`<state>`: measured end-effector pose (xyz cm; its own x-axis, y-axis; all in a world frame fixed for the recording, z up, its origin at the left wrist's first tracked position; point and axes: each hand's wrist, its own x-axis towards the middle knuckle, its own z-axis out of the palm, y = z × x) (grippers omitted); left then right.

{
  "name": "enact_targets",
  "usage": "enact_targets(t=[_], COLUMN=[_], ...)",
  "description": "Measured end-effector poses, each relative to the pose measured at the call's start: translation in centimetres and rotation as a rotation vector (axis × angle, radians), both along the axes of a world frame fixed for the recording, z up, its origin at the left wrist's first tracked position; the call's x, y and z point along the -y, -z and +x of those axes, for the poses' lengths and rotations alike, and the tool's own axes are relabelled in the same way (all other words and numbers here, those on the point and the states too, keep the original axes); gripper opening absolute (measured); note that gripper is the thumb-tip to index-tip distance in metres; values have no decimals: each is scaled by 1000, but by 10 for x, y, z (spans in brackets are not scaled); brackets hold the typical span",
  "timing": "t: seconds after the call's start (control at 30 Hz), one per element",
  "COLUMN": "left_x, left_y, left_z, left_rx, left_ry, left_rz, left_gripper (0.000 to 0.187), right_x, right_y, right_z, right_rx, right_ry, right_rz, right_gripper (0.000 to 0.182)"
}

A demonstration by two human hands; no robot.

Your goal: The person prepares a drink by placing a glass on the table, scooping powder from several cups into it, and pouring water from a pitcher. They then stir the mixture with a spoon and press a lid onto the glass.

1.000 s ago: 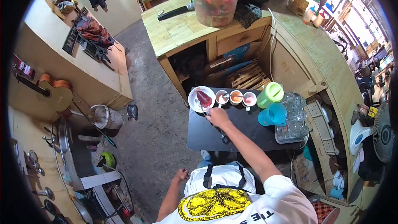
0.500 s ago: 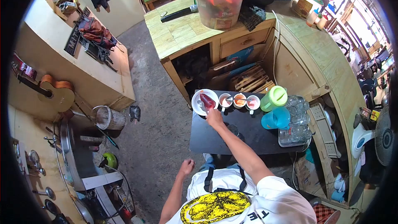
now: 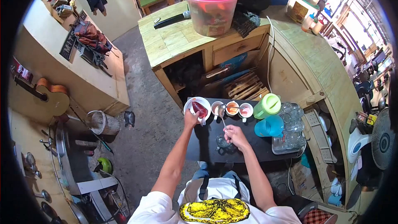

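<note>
At the near left rim of a white bowl [image 3: 188,104], my left hand [image 3: 191,118] is closed on a clear plastic bag of red stuff [image 3: 200,109] that lies in the bowl. My right hand [image 3: 234,135] pinches the handle of a metal spoon [image 3: 222,114], whose bowl end is up near the cups. Three white cups stand in a row right of the bowl: one with pale pink contents [image 3: 216,108], one with orange [image 3: 232,108], one with pink [image 3: 246,110]. Another spoon lies across the cups. A glass mug [image 3: 223,142] is beside my right hand.
On the dark table [image 3: 199,151], a green lidded pitcher [image 3: 268,105], a blue pitcher [image 3: 269,126] and several glass mugs [image 3: 292,114] stand at the right. Behind is a wooden counter [image 3: 174,37] with a pink-lidded tub [image 3: 211,10].
My left hand has come up from beside my body to the bowl and taken hold of the bag. My right hand has moved from the bowl to the right and nearer me, with a spoon.
</note>
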<state>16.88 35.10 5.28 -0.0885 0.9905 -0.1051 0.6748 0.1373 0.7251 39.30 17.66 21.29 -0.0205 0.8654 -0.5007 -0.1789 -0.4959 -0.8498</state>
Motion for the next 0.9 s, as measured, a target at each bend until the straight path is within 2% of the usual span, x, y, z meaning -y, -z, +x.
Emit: enact_targets(t=[0.07,0.1,0.23,0.3,0.37,0.4,0.47,0.5,0.67,0.7,0.8,0.9], left_x=[-2,-7,-17,-22,-22,-20,-27,-26,-30,-32,-28,-15], left_y=[-29,-27,-3,17,10,-12,26,26,-4,-3,1,-21], left_z=[11,13,24,29,38,40,45,47,54,50,56,68], left_rx=[67,51,163,87,-1,79,33,47,172,203,63,34], left_ry=[-88,-96,-139,-199,-239,-211,-317,-339,-432,-391,-386,-416], left_rz=[-156,-204,-286,-317,-330,-356,-311,-343,-514,-548,-455,-350], left_gripper=[72,79,82,84,91,94,89,88,90,92,92,95], right_x=[17,21,36,40,43,43,45,45,51,52,56,57], right_y=[-2,-1,8,6,3,1,-3,-4,-2,-1,1,-3], right_z=[8,11,15,19,20,19,21,22,29,29,29,28], right_rx=[-38,-59,-324,-340,-353,-348,-329,-330,-308,-307,-305,-332], right_ry=[20,27,158,154,150,142,129,131,129,131,139,142], right_rz=[10,17,10,-13,-23,-25,-35,-48,-70,-73,-65,-67], right_gripper=[11,11,12,13,15,15,15,14,15,15,15,15])
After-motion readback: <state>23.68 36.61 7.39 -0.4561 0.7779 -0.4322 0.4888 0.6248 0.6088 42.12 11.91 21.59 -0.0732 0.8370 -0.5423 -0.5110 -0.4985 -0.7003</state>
